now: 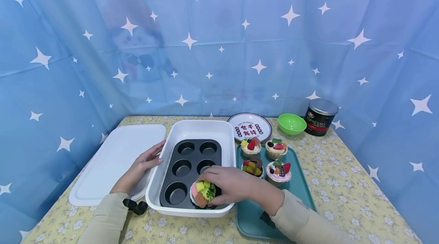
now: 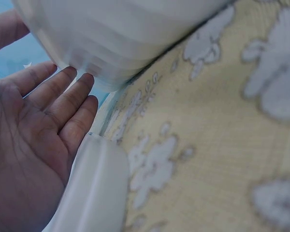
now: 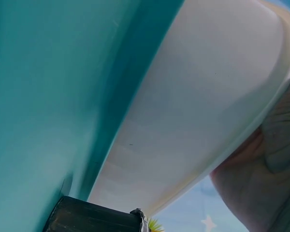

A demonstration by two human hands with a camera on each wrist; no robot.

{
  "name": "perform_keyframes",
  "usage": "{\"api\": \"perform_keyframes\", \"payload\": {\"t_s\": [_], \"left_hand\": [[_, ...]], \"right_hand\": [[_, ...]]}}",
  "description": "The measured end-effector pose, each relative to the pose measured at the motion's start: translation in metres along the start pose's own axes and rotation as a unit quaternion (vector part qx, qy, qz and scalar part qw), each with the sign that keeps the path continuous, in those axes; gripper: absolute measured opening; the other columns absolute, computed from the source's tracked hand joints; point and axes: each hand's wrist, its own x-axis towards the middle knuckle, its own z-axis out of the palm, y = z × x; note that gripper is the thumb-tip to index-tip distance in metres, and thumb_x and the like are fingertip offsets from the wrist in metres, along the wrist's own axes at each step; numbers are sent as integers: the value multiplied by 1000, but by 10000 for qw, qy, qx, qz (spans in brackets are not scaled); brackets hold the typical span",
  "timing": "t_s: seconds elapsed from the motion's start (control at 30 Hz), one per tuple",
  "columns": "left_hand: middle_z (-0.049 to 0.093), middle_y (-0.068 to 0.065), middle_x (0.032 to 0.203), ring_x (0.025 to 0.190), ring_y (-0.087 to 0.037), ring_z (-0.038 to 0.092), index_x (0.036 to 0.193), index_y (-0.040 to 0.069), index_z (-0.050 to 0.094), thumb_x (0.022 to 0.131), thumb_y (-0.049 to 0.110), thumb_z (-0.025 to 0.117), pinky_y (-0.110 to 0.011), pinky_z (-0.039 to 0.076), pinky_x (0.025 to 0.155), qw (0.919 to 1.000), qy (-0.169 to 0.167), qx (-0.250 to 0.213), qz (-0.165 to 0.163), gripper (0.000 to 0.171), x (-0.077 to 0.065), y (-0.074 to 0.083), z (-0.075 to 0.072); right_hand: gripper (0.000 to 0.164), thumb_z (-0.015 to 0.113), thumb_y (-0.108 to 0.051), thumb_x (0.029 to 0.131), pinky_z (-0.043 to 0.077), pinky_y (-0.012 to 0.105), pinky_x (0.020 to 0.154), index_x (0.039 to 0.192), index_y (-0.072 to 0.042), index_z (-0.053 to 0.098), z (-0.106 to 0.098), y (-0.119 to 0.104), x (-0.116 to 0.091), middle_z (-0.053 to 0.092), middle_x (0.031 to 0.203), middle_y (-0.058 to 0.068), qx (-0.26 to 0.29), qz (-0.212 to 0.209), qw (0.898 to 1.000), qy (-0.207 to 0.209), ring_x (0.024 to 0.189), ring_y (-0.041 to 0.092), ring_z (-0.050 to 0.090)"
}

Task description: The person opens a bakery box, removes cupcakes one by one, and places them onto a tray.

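A white rectangular tub [image 1: 234, 183] holds a dark muffin pan [image 1: 191, 183] with round cups. My right hand [image 1: 228, 187] reaches over the tub's right wall and grips a cupcake [image 1: 203, 193] topped with yellow cubes, green bits and a brown piece. The cupcake is at the pan's near right cup; its base is hidden, so I cannot tell how deep it sits. My left hand [image 1: 142, 166] touches the tub's left outer wall, its fingers [image 2: 70, 99] fairly straight in the left wrist view. In the right wrist view, the tub's wall [image 3: 198, 96] stands beside the teal tray [image 3: 43, 96].
Several decorated cupcakes, including a pink one [image 1: 278, 171], stand on the teal tray [image 1: 302, 183] to the right. A white lid [image 1: 113, 164] lies left of the tub. Behind are a printed plate [image 1: 249, 126], a green bowl [image 1: 291, 124] and an espresso can [image 1: 320, 117].
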Motion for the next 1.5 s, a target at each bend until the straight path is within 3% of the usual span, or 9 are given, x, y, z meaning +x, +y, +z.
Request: {"api": "perform_keyframes", "payload": {"t_s": [0.47,0.77,1.03,1.5], "left_hand": [[31,-2,163,146,-33,34,161,28,28,103,26,56,-40,38,107,10000,-6,-69,-23,64,1,-3,1],[30,-3,163,147,-34,30,161,24,27,102,26,55,-60,22,114,10000,29,-53,39,65,0,-2,1],[29,-1,164,147,-33,32,161,26,27,102,27,57,-58,26,113,9999,68,-69,-42,66,-1,-1,2],[30,-2,163,147,-34,32,161,24,27,101,27,57,-58,22,115,9999,63,-96,-22,67,0,-1,2]], "right_hand": [[63,76,-44,89,46,24,101,141,-18,52,-2,0,0,54,140,-1,141,-45,9999,81,127,9,52],[61,75,-48,89,47,24,99,138,-21,54,-4,1,-1,55,137,-5,512,83,9985,184,120,5,54],[60,77,-47,87,48,22,95,137,-21,55,-8,1,-1,57,133,-7,928,233,9949,311,113,2,55],[61,75,-51,87,49,28,97,138,-24,55,-23,3,-9,56,134,-10,1262,433,9899,484,117,4,55]]}}
